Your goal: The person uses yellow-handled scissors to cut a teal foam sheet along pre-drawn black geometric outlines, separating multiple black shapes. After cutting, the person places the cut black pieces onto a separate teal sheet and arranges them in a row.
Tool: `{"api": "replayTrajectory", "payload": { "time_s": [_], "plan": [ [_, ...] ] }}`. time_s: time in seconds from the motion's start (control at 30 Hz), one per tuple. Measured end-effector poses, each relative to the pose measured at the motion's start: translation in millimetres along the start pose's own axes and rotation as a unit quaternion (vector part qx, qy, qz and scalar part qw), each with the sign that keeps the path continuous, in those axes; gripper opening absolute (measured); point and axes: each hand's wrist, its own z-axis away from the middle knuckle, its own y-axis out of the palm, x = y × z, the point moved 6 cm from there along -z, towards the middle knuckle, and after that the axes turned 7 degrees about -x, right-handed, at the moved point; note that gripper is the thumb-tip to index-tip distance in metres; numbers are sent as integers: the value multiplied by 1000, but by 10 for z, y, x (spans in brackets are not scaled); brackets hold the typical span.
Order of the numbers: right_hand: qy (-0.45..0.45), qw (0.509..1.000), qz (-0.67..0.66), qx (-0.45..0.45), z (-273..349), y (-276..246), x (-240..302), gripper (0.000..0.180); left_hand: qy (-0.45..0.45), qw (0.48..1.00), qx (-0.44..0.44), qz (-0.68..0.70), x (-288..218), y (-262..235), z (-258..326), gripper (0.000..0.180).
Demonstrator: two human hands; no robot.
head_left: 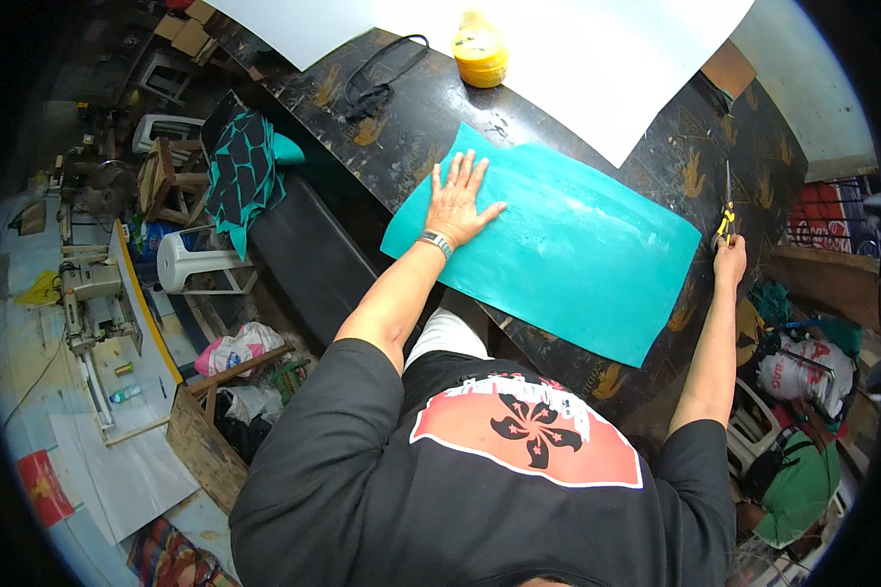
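A teal sheet (578,249) lies flat on a dark patterned table (558,127). My left hand (458,201) presses flat on the sheet's left end, fingers spread, with a metal watch band at the wrist. My right hand (729,259) is at the table's right side, off the sheet, closed on the yellow handles of a pair of scissors (725,210) whose blades point away from me.
A large white sheet (578,49) covers the table's far part, with a yellow tape roll (481,51) on it and a black cord (377,78) beside it. A sewing machine (93,293), white stool (191,262) and bags sit on the floor to the left.
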Motion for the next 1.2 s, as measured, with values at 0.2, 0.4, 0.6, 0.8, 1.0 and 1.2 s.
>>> {"api": "replayTrajectory", "payload": {
  "time_s": [0.2,0.4,0.6,0.8,1.0,1.2],
  "plan": [
    [-169,977,-128,12,379,-12,1358,35,38,998,40,9,98,29,-132,88],
    [-243,961,-102,86,1169,132,2787,36,49,988,103,100,214,-45,-350,86],
    [-213,967,-64,125,1577,188,3394,29,119,937,195,266,559,-456,-758,50],
    [-350,929,72,94,1780,335,3814,31,314,899,-42,301,194,-578,-1373,38],
    [-294,953,13,77,1621,436,3848,34,285,902,144,291,79,158,-1795,42],
    [-108,833,-539,-57,1142,-441,3380,59,264,905,87,322,297,281,-1864,37]
  ]
}}
